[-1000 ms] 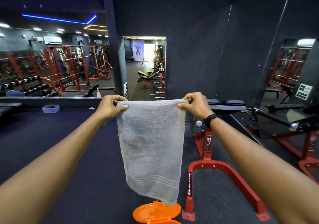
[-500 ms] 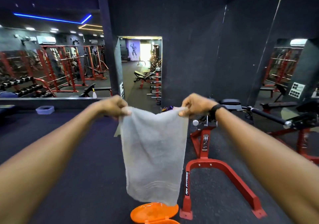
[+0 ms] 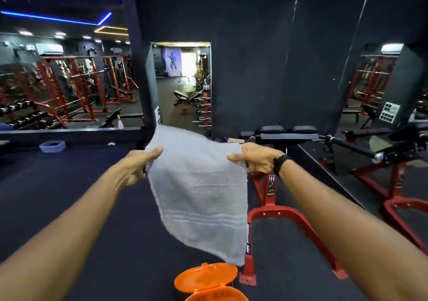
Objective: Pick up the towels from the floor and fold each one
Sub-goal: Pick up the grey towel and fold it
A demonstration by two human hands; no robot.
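So both hands are out in front, each one gripping a side of a pale grey terry towel with thin white stripes woven near its lower end (image 3: 199,198). The left hand (image 3: 141,164) has its thumb lying flat on top of the cloth at the left edge, with the fingers tucked underneath. The right hand (image 3: 257,160) pinches the right edge the same way, thumb on top, and there's a black band (image 3: 281,164) around that wrist.

The towel is up in the air, well clear of the dark rubber gym floor (image 3: 69,184). Its far end sticks out past the hands and looks lifted, while the striped end hangs down toward the camera at a slant, lowest at the right corner. The cloth is a bit motion-blurred, so can't make out the finer folds.

Right below that hanging corner sits an orange plastic container with its hinged lid flipped open (image 3: 208,282), on the floor at the bottom edge of the view. Just to the right of the towel is a red steel exercise machine with black pads (image 3: 278,210), its front foot next to the orange container. Behind everything there's a black wall with big mirrors (image 3: 69,87) showing red racks and rows of dumbbells, and a small lilac tub (image 3: 52,146) sits on the floor by the left mirror.
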